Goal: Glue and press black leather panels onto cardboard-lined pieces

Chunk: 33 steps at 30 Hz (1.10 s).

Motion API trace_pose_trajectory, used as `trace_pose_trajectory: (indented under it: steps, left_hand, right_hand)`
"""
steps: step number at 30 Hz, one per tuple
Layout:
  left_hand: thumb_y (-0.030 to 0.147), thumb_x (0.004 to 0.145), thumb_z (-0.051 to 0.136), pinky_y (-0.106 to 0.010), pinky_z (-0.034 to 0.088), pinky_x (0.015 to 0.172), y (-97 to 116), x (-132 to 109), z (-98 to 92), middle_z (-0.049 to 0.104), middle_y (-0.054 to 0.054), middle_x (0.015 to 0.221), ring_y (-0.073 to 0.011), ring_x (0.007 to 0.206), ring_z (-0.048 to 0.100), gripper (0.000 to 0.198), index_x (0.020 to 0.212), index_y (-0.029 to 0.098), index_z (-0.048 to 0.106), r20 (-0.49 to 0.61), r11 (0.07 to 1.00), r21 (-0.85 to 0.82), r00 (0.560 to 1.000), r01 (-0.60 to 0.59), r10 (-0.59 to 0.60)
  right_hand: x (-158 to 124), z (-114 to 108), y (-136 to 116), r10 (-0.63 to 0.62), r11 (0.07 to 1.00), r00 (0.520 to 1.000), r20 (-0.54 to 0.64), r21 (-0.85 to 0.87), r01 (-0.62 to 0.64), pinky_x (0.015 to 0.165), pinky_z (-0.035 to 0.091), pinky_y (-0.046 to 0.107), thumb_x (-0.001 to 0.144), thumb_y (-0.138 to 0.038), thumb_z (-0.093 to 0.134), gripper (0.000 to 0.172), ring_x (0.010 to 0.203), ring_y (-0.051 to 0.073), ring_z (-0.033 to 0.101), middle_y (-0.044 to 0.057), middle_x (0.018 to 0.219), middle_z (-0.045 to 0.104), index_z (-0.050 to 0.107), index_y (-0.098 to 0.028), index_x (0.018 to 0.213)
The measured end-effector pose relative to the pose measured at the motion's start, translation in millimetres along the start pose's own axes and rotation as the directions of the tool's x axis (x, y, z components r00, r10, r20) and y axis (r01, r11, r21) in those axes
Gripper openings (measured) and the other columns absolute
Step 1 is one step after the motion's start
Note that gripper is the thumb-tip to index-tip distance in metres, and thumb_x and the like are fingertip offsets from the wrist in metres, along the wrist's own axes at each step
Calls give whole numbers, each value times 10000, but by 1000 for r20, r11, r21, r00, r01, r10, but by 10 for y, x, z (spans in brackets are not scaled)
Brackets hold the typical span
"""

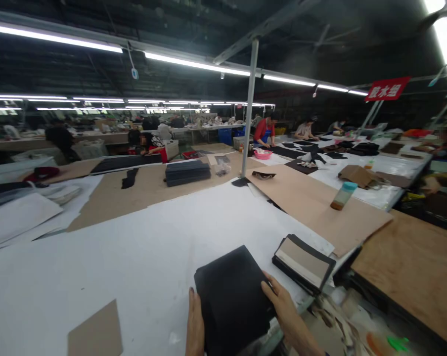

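Observation:
A stack of black sheets [231, 291] lies on the white paper-covered table [115, 257] at the bottom middle. My left hand [195, 324] presses flat against the stack's left edge, fingers straight. My right hand [285, 309] lies on the stack's right edge, fingers stretched over the top sheet. Just to the right sits a second stack [303, 262], its top piece tan with a dark border.
A brown cardboard sheet [312, 205] carries a bottle with a teal cap [342, 196]. A metal pole [248, 106] rises mid-table. A dark pile [187, 173] lies further back. A cardboard scrap [95, 333] sits near left. Other people work at far tables.

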State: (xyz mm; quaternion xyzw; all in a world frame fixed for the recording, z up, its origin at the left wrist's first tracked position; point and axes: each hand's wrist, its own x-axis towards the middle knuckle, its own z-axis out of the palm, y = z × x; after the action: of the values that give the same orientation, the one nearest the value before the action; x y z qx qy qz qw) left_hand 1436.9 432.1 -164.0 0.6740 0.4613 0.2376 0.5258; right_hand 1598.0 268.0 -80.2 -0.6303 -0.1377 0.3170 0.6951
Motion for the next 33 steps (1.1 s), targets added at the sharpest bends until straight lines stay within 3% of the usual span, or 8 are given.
trace_pose_trajectory:
  steps: [4,9,12,16,19,25,29,33]
  left_hand:
    - [591,927,175,-362,192,1160,87,-50,34,174,-155,1586,-217,1442,161,783,1488,45,169,12,995,-27,995,96,-96]
    - [513,908,368,-357,163,1174,94,-97,83,167,-131,1598,-205,1454,161,766,1497,82,135,45,1000,11,999,-1,1]
    - [483,925,332,-386,183,1176,48,-87,103,192,-148,1590,-217,1451,181,718,1497,99,128,33,996,69,998,-57,55]
    - [442,947,262,-446,109,1196,92,-65,115,104,-228,1588,-254,1469,56,697,1479,18,113,-26,961,208,981,-183,192]
    - [388,965,225,-499,138,1191,237,-32,167,172,-229,1575,-258,1472,53,638,1477,17,149,-4,895,327,947,-303,322]
    - [246,970,223,-530,263,1151,510,72,503,465,-155,1453,-263,1411,310,502,1418,77,375,166,688,501,839,-524,518]
    - [173,946,307,-542,314,1124,437,82,689,498,-101,1431,-258,1356,410,470,1402,127,414,264,521,575,746,-630,611]
    - [123,939,344,-532,340,1106,258,98,745,461,-95,1460,-244,1358,409,532,1466,146,275,270,398,646,683,-651,679]
  right_hand:
    - [36,77,251,-78,946,995,-65,-319,53,1084,393,470,773,-566,613,541,1210,316,554,96,1251,654,639,-205,1175]
    - [67,99,446,-247,772,967,-67,-617,155,931,497,420,802,-465,506,473,1002,285,628,95,1027,663,643,-224,1185]
    - [79,88,482,-256,749,964,-78,-647,146,877,510,398,801,-459,499,475,947,272,630,95,995,633,648,-221,1184]
    - [157,-35,428,-179,820,978,-103,-565,91,872,497,408,837,-567,431,497,899,267,639,99,977,658,713,-206,1030]
    - [288,-168,354,-141,844,981,-133,-534,49,795,521,407,877,-609,314,599,794,241,647,109,994,682,695,-178,1045]
    - [727,-179,198,-200,826,971,-133,-556,93,812,520,383,922,-592,213,662,871,227,647,144,1111,652,585,-115,1190]
    - [1070,34,189,-278,751,960,-45,-633,188,949,467,413,967,-493,194,581,1002,231,626,145,1194,629,520,-122,1274]
    - [1369,277,348,-290,615,942,168,-722,318,1073,367,427,952,-421,365,463,1211,256,523,120,1312,587,523,-177,1312]
